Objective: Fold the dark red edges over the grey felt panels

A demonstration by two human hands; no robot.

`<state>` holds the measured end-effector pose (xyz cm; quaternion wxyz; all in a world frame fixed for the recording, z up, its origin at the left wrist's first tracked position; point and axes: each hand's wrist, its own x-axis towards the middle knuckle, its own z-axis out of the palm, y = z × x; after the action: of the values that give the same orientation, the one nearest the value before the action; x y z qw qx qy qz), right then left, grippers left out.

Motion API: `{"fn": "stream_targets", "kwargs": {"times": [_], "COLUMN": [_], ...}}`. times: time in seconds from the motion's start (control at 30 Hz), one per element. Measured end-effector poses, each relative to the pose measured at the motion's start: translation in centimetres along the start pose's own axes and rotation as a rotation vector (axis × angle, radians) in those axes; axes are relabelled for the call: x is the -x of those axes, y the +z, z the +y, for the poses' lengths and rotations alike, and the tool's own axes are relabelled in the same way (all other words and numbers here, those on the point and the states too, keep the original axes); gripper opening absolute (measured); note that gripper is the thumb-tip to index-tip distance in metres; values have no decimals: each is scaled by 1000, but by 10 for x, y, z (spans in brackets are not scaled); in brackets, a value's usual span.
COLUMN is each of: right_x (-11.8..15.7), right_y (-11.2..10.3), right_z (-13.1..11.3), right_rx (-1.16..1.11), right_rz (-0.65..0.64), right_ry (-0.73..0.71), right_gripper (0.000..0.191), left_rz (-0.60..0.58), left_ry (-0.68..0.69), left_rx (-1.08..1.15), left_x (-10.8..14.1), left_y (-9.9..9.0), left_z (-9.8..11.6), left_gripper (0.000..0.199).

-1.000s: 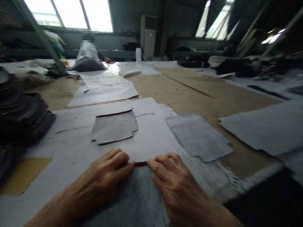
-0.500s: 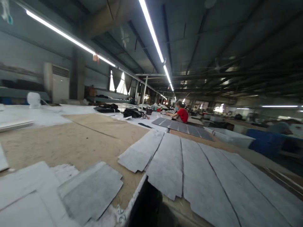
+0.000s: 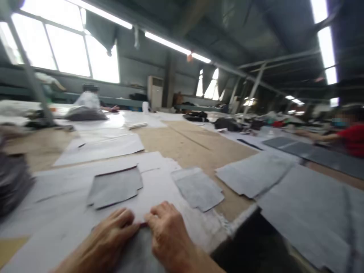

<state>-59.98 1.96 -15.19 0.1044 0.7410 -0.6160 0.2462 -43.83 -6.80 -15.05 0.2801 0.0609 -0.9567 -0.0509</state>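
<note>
My left hand [image 3: 106, 235] and my right hand [image 3: 172, 237] are close together at the bottom of the view, over a grey fabric piece [image 3: 140, 252]. The fingers of both hands are closed at its reddish-dark upper edge, nearly meeting there. Most of this piece is hidden by my hands and the frame's lower border. Just beyond my left hand lies a notched grey piece [image 3: 116, 186] with a dark strip along its far edge. A similar pale grey piece [image 3: 198, 187] rests flat past my right hand.
White paper sheets [image 3: 71, 189] cover the near table. Larger grey panels [image 3: 307, 201] extend to the right beyond a dark gap [image 3: 250, 242]. A dark fabric stack [image 3: 13, 184] stands at the left. A person in red [image 3: 351, 136] works far right; another person [image 3: 88, 102] is at far left.
The view has swung left, so the windows and the fabric stack now show. Both my hands have come into view, holding the edge of a grey fabric piece.
</note>
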Motion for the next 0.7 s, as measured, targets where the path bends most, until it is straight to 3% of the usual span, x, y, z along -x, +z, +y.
{"fn": "stream_targets", "kwargs": {"times": [0.07, 0.17, 0.27, 0.47, 0.6, 0.7], "right_x": [2, 7, 12, 10, 7, 4], "right_y": [4, 10, 11, 8, 7, 6], "right_z": [-10, -13, -10, -5, -8, -9], "right_rx": [56, 28, -48, -4, 33, 50], "right_rz": [44, 98, 91, 101, 107, 99], "right_ry": [-83, -132, -136, -205, -214, -231], "right_gripper": [19, 31, 31, 40, 43, 45], "left_rz": [-138, -188, -209, -210, -211, -246], "left_ry": [-114, -175, -199, -102, 10, -5], "left_rx": [16, 70, 124, 101, -40, -84], "left_x": [11, 11, 12, 19, 22, 27], "left_y": [-11, -19, -27, -35, -35, -34], "left_z": [0, -11, -23, -31, -26, -19], "left_gripper": [34, 29, 28, 29, 31, 30]}}
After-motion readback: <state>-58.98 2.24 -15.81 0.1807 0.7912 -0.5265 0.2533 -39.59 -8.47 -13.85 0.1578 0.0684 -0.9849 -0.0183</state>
